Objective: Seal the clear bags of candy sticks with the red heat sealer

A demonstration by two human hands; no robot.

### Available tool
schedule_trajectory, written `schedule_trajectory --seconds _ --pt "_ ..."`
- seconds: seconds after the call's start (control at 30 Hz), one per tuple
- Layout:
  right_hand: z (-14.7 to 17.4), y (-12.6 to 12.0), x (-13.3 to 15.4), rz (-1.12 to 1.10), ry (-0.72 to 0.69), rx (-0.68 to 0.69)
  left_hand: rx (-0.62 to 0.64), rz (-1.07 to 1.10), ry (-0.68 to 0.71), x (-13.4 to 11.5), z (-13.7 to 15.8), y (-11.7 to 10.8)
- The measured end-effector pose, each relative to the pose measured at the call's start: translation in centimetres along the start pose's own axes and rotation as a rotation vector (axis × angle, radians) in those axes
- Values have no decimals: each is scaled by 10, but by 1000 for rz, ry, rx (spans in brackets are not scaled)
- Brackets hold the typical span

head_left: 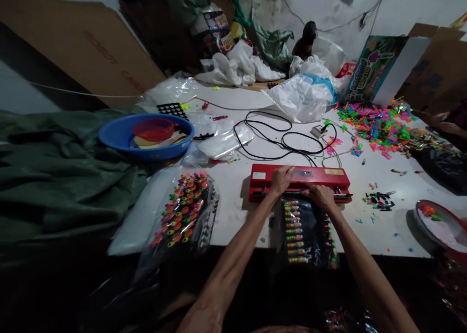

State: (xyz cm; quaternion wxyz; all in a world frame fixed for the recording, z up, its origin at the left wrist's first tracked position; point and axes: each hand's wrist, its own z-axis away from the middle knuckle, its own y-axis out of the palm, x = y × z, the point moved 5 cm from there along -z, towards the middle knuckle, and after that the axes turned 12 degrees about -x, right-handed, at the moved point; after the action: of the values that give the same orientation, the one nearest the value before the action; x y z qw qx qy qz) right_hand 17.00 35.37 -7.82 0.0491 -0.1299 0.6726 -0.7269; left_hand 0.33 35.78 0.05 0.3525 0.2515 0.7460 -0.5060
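A red heat sealer (332,177) with a metal bar along its near side stands on the white table. My left hand (281,179) rests over the top of it, fingers bent; what lies beneath them is hidden. Close to the bar, my right hand (321,196) is closed at the top edge of a clear plastic bag (309,228). The bag holds a dark tray with a column of small yellow-banded tubes and some coloured bits on the right side. Its top edge reaches the sealer, and its lower end hangs at the table's front edge.
On the left lie a filled bag of colourful small toys (182,209) and a blue basin (146,150). Black cable (270,155) loops behind the sealer. Loose coloured pieces (386,128), a display box (375,70) and a rimmed bowl (443,226) are at right. A person (306,43) sits at the back.
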Motion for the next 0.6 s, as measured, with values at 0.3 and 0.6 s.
schedule_trajectory --seconds 0.3,0.6 --pt "60 -7 -61 -381 240 -375 243 738 -27 -71 136 -89" --pt "182 61 3 -1179 411 -155 -65 610 -888 134 300 -37"
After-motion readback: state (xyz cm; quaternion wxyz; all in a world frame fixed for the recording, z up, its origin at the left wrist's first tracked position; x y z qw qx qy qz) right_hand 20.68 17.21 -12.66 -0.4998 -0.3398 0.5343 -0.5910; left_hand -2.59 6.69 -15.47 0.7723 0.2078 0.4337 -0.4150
